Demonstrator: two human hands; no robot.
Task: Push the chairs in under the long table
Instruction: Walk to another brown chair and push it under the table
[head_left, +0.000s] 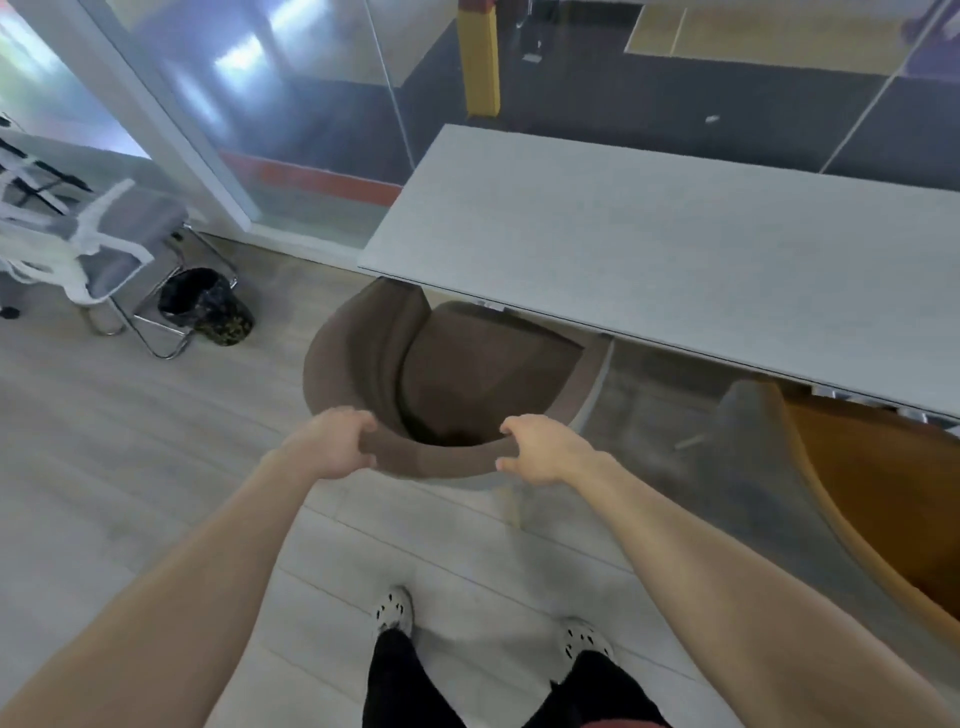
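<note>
I see the brown chair (441, 374) at the left end of the long table (675, 249), its seat partly under the top. My left hand (332, 441) and right hand (540, 449) both clamp their fingers over its back rim. An orange chair (883, 493) stands just to its right, and a black bin (202, 306) sits further left.

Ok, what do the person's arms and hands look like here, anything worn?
Left forearm and right forearm are bare to the frame's edge, no sleeve showing. Left hand and right hand are ungloved; no watch, band or ring visible.
</note>
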